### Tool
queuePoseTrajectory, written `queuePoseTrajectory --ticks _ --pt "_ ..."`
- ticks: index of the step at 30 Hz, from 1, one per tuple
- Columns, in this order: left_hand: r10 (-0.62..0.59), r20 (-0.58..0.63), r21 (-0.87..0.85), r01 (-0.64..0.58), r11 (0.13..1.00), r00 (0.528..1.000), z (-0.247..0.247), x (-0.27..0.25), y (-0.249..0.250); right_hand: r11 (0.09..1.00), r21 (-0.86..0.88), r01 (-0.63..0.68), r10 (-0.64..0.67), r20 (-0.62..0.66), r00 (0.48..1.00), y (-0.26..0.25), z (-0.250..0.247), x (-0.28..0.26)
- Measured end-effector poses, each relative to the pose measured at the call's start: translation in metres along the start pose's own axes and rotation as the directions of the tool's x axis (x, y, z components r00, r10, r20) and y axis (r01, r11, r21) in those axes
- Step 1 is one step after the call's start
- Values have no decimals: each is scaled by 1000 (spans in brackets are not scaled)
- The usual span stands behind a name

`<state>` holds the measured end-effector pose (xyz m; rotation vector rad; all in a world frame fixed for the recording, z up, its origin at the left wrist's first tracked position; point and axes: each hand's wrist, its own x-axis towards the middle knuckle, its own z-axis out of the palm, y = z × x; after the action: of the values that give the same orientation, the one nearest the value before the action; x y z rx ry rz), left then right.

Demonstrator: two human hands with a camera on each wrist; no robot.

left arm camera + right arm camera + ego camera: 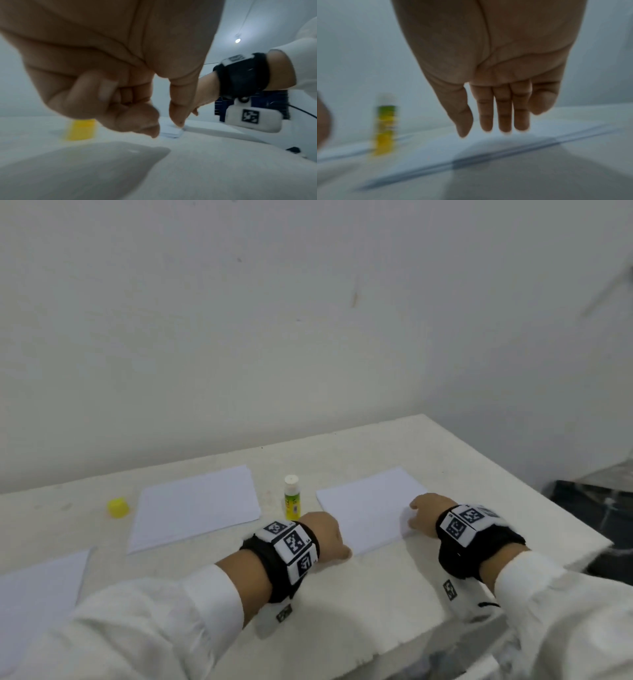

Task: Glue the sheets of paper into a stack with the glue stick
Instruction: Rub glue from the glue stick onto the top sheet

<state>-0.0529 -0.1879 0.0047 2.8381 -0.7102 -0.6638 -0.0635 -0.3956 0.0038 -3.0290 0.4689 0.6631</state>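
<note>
Glue stick (pixel 292 496) stands upright, uncapped, yellow-green label, between paper sheets (pixel 368 510).

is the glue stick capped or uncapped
Uncapped: the glue stick stands upright with its white top bare, and the yellow cap lies apart on the table.

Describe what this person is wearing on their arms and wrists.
Both arms are in white long sleeves. Each wrist carries a black strap, the left wrist band and the right wrist band, topped with white blocks printed with black square code markers. A small white tag with another marker hangs below each. A thin black cable leads from the right one.
</note>
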Motion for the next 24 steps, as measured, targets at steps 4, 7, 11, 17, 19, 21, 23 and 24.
queuePoseTrajectory --ticks 4,7,11,17,19,21,23,24 --pt "-29 -106 0 30 1000 994 -1 42 38 995 -104 11 -10 10 1000 37 27 45" --pt "-88 -52 132 94 987 995 0 72 46 995 -102 5 -3 20 1000 67 73 143" --pt "-176 3 307 167 937 984 -1 94 43 1000 -10 -13 14 85 996 31 26 51" --pt "-205 30 341 183 922 978 -10 100 41 990 -122 76 -66 80 995 56 48 108" --pt "-213 37 340 189 921 976 -9 102 41 983 -163 86 -76 69 995 45 31 67" --pt "-213 39 328 189 925 976 -9 101 41 989 -115 95 -87 69 994 47 32 71" --pt "-204 37 307 184 934 978 -8 101 42 998 -34 62 -59 69 996 50 32 73" --pt "-201 37 293 182 939 979 -8 101 42 997 -52 53 -50 42 998 54 35 76"
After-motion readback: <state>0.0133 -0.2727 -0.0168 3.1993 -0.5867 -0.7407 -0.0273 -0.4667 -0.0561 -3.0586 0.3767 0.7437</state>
